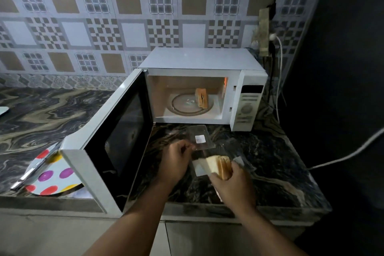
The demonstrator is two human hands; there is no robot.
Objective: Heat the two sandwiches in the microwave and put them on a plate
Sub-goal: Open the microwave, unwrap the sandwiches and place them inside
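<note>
Right hand (232, 181) grips soft, light white-bread sandwich (220, 165) above dark marbled surface (270, 162) | hold crusts gently | left hand (176, 158) seemingly pinches clear plastic wrapper (200, 137) | second sandwich (201, 97) inside open white microwave (199, 89)

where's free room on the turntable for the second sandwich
Turntable is bare on its left and middle; the first sandwich stands at its right edge. The counter before the microwave is crowded with clear packaging.
</note>
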